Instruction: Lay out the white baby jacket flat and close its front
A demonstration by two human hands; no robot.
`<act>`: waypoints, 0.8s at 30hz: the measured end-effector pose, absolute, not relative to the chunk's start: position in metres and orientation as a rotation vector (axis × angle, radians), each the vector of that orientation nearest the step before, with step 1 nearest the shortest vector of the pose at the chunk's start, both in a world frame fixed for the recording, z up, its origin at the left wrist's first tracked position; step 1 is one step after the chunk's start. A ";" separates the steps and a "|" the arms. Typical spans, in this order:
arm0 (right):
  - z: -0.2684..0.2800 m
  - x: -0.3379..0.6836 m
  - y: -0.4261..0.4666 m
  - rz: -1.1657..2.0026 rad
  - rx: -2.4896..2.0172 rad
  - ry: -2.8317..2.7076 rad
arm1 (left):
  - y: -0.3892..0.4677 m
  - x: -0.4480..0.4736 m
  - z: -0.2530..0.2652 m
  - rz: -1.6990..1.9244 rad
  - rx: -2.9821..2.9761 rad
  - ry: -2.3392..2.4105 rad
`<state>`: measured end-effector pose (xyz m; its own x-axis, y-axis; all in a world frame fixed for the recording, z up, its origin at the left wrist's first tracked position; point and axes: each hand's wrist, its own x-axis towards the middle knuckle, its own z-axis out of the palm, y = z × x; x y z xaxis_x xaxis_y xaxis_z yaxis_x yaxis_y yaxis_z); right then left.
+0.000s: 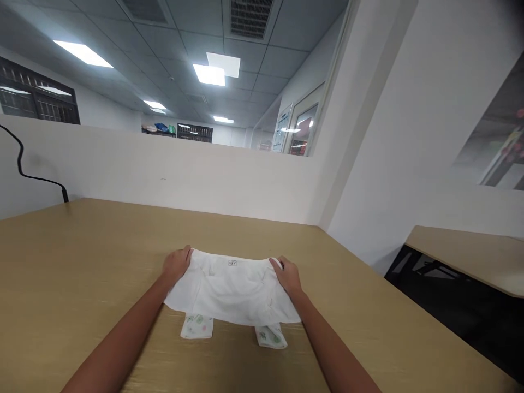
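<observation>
Reaches in over a wide, flat, yellowish-brown surface (102, 262) from its near side, with bare left forearm (131, 322) and bare right forearm (327, 338) set wide at the bottom and angled inward toward the hands. Holds a white, soft cloth garment (233, 297) spread between them on the middle stretch of the surface, apart from the far edge and nearer to the far right corner than to the far left one. Grips the garment's far left corner with the left hand (177, 263), back upward, with fingers clamped on the cloth. Grips the far right corner with the right hand (289, 274), with thumb laid on top and the other fingers partly hidden, clamped on the same cloth. Runs the right forearm just beside the garment's right side. Shows, midway along the garment's far hem, a small rectangular label with dark print (232, 263), and, from under the near hem, two white cloth flaps (197, 326) with green-patterned print, pointing toward the near side. Hard to tell at the far hem: lifted clear or resting.
</observation>
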<state>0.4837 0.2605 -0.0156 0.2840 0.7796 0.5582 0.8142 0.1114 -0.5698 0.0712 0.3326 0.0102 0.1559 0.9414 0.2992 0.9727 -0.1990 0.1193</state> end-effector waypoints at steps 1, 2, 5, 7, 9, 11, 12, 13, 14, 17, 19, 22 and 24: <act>-0.017 0.485 0.264 -0.058 -1.669 -1.489 | 0.337 0.072 0.010 -0.466 -2.296 -1.940; -0.018 0.487 0.266 -0.060 -1.682 -1.497 | 0.341 0.072 0.009 -0.458 -2.289 -1.954; -0.019 0.490 0.264 0.028 -1.661 -1.547 | 0.345 0.070 0.006 -0.448 -2.296 -1.974; -0.017 0.493 0.256 0.151 -1.610 -1.614 | 0.343 0.069 0.005 -0.473 -2.315 -1.981; -0.013 0.497 0.245 0.306 -1.579 -1.691 | 0.338 0.067 0.005 -0.534 -2.333 -1.976; -0.008 0.501 0.235 0.451 -1.562 -1.770 | 0.333 0.066 0.006 -0.610 -2.354 -1.954; -0.006 0.504 0.232 0.501 -1.556 -1.797 | 0.331 0.066 0.006 -0.644 -2.366 -1.939; -0.004 0.506 0.229 0.521 -1.549 -1.809 | 0.329 0.065 0.006 -0.678 -2.381 -1.925; -0.004 0.508 0.227 0.507 -1.544 -1.800 | 0.327 0.063 0.007 -0.712 -2.396 -1.914; -0.006 0.510 0.228 0.359 -1.538 -1.670 | 0.325 0.058 0.009 -0.843 -2.397 -1.939; -0.010 0.509 0.231 0.268 -1.550 -1.591 | 0.326 0.055 0.015 -0.951 -2.377 -1.966; -0.016 0.506 0.236 0.190 -1.610 -1.568 | 0.325 0.057 0.034 -1.187 -2.400 -2.046; -0.018 0.504 0.239 0.157 -1.659 -1.577 | 0.321 0.065 0.051 -1.399 -2.474 -2.170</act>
